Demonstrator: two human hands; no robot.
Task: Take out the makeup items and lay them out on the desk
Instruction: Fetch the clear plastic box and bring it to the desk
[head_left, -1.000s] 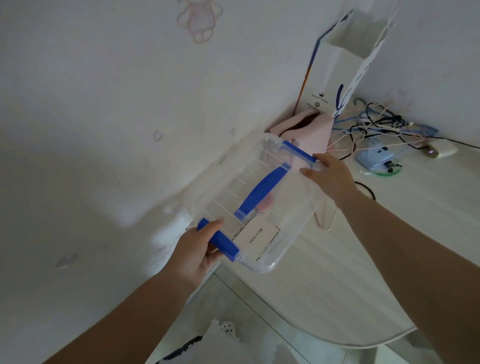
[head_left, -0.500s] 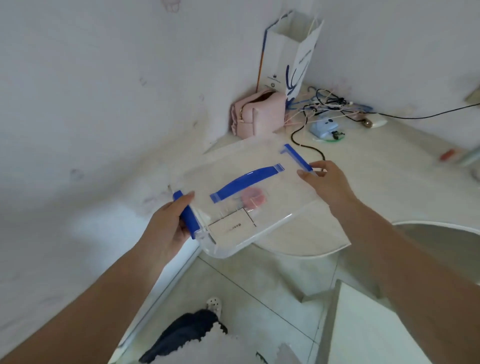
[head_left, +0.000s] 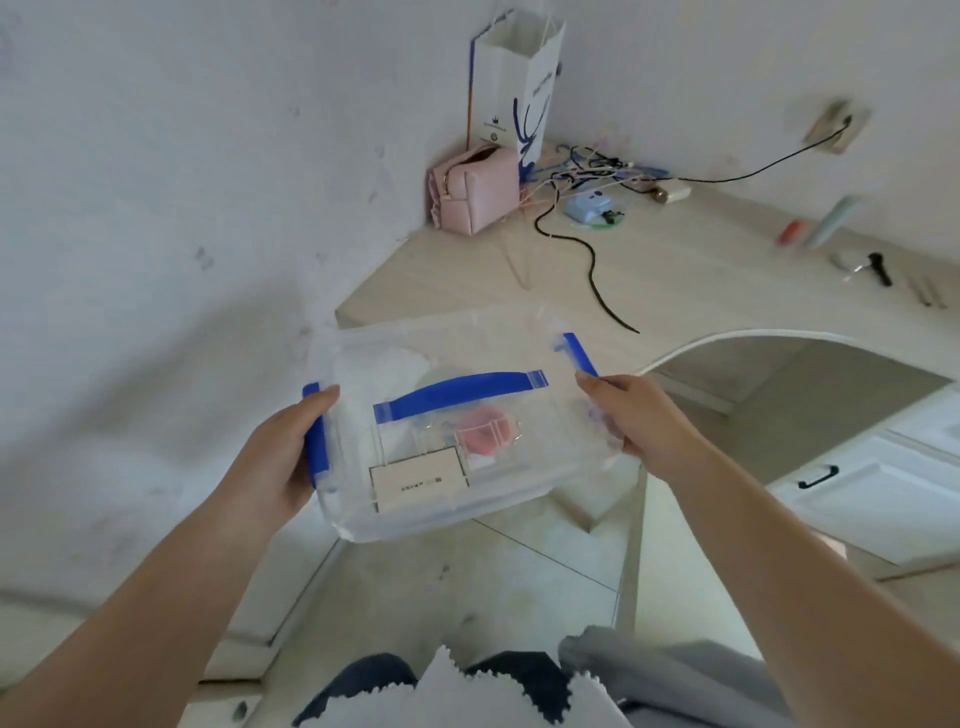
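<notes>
The desk (head_left: 701, 270) fills the right and far side of the view, pale wood with a curved cut-out edge, running into the corner of the white walls. In front of it, held in the air above the floor and partly over the desk's near edge, is the clear storage box (head_left: 441, 499), lid on, with a blue carry handle (head_left: 457, 392) across the top and blue clips at both ends. Through the plastic a white card box (head_left: 418, 480) with small print lies toward the near side, and a round pink item (head_left: 485, 431) sits just beside it toward the right; other pale contents deeper in are too blurred to tell.

The left hand (head_left: 270, 467) grips the box's left end, thumb on top beside the blue clip (head_left: 314, 436) and fingers curled under. The right hand (head_left: 631, 421) grips the right end, thumb near the other clip (head_left: 579, 353), fingers wrapped beneath and seen faintly through the plastic.

In the far corner a tall white paper bag (head_left: 514, 83) stands upright, with a pink pouch (head_left: 472, 195) just beside it. A tangle of cables (head_left: 587, 171) spreads to the right, one black cord (head_left: 592, 260) trailing toward the box. A small light-blue device (head_left: 587, 205) lies among them. Far right, several small tools (head_left: 878, 267) are blurred. A white drawer unit (head_left: 872, 488) is cut off at the right edge
</notes>
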